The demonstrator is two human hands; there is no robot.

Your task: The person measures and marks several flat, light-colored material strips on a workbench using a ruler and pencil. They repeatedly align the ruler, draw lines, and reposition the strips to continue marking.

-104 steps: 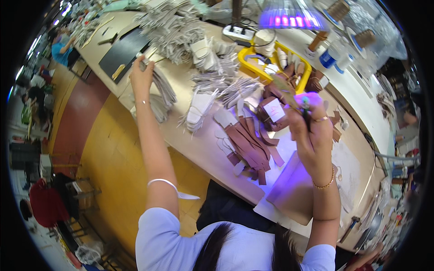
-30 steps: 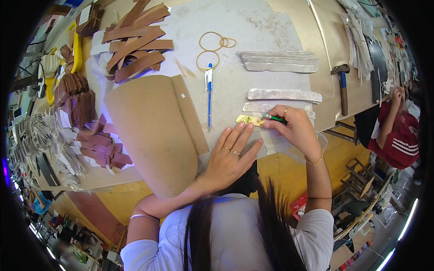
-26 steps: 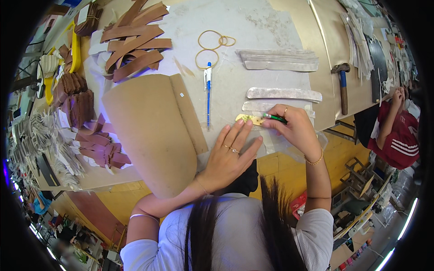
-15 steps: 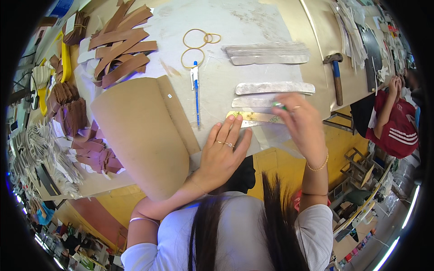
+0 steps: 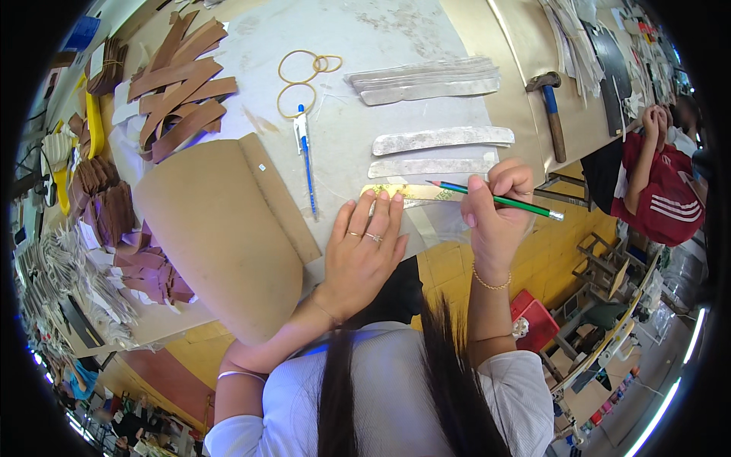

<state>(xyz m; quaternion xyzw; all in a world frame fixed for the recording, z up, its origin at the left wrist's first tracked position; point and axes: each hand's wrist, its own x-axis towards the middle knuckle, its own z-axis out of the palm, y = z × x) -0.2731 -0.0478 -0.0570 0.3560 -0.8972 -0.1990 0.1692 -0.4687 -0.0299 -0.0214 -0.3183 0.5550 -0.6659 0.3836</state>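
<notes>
My left hand [image 5: 368,247] lies flat, fingers stretched out, with its fingertips pressing on a narrow yellow strip [image 5: 419,192] with markings on it. Under that strip the edge of a pale piece shows, mostly hidden. In my right hand [image 5: 496,217] a green pencil [image 5: 525,205] is gripped nearly level, its tip toward the left over the strip's upper edge. Whether the tip touches anything I cannot tell. Just beyond lie two pale grey strips, a shorter one [image 5: 426,168] and a longer one [image 5: 438,140].
Farther back is a stack of grey strips [image 5: 426,82]. A blue-and-white pen [image 5: 307,164] and rubber bands [image 5: 295,67] lie left of it. A large brown sheet [image 5: 217,228] curves over the table edge. Brown strips [image 5: 183,80] fill the left; a hammer [image 5: 550,114] lies right.
My right hand, blurred over the strip's right part before, is now steady, with the pencil showing clearly and swung to near level. My left hand stays on the strip. The whole view has shifted slightly.
</notes>
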